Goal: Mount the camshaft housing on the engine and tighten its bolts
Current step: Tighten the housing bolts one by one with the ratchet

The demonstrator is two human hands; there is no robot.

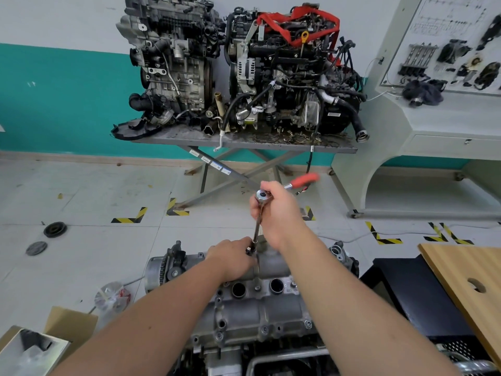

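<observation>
Because the grey cast-aluminium camshaft housing (252, 302) already sits on top of the engine (244, 356) at the bottom centre of the view, the work at hand looks like bolt tightening along its far edge. A chrome ratchet wrench with a red grip (303, 181) stands over a long steel extension bar (258, 226), which runs down to a bolt near the housing's far side; the bolt itself is hidden by the fingers. The right hand (273, 213) wraps around the ratchet head, fingers curled, probably to press down and keep the drive square while the blurred handle swings. The left hand (233, 257) pinches the lower end of the bar where it meets the housing, likely steadying the socket on the bolt. Nearer bolts (308, 324) show along the front flange.
</observation>
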